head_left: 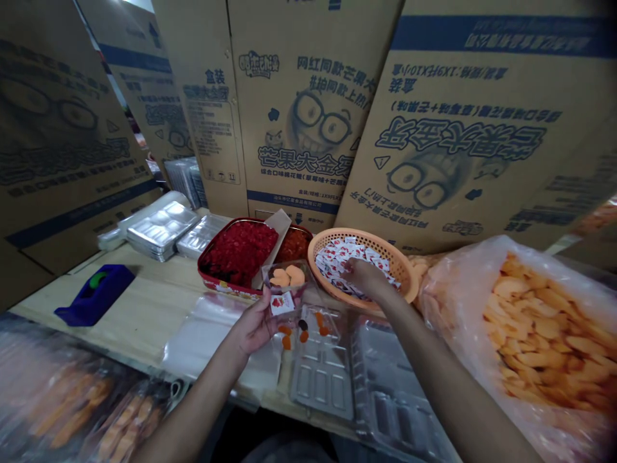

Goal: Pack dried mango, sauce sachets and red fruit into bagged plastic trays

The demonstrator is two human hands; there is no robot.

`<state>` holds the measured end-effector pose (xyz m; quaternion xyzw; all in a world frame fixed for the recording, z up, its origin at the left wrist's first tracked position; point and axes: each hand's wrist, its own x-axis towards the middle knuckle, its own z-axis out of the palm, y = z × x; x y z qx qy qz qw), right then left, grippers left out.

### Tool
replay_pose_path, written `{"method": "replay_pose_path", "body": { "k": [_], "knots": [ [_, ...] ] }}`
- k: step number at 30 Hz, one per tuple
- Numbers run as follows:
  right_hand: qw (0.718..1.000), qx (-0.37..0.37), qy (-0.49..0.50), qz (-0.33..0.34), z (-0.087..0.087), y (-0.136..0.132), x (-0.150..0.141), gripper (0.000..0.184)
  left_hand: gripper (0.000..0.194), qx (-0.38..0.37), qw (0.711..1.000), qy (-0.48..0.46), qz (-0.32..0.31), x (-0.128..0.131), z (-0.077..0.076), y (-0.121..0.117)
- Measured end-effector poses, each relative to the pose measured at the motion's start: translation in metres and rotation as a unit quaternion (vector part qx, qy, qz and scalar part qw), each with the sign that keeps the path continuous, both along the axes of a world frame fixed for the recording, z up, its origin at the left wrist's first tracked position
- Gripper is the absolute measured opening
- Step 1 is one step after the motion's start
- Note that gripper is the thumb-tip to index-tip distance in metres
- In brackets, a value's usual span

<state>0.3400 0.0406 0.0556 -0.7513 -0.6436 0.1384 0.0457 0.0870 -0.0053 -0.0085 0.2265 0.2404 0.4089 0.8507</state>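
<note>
My left hand (256, 321) holds a small clear plastic tray (307, 297) by its near left side, the thumb on top. Orange curved candies (288, 276) lie in the tray's far part, and a white printed sachet (282, 303) sits at its near end. My right hand (362, 275) reaches into an orange perforated basket (409, 283) filled with small white sachets (333, 252). Its fingers are bunched downward among them; whether a sachet is between the fingertips is hidden. Just beneath the held tray are loose orange and dark pieces (303, 330) on a clear compartment tray (324, 379).
A red tin (205, 270) of red pieces stands behind my left hand. A blue tape dispenser (96, 296) and stacked clear trays (161, 228) are at left. At right, a big plastic bag (453, 302) holds orange candies. Cardboard boxes (299, 154) wall the back.
</note>
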Motion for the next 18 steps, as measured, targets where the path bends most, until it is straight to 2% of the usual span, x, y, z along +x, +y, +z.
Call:
{"method": "replay_pose_path", "body": {
  "k": [3,7,13,18],
  "knots": [
    [0.998,-0.057,-0.015,-0.009,-0.017,0.013,0.024,0.035,0.037,0.0,1.0,0.005,0.008,-0.003,0.002,-0.004],
    [0.998,-0.066,0.003,0.004,-0.039,0.02,0.032,0.018,0.035,0.009,1.0,0.007,-0.001,-0.006,0.002,-0.008],
    [0.998,0.036,0.039,-0.035,-0.046,0.021,0.044,0.02,0.042,0.01,0.999,0.039,-0.006,-0.01,0.001,-0.012],
    [0.984,0.105,0.135,-0.043,-0.039,0.014,0.043,0.023,0.04,0.0,0.999,0.053,0.01,-0.01,0.0,-0.016]
  ]
}}
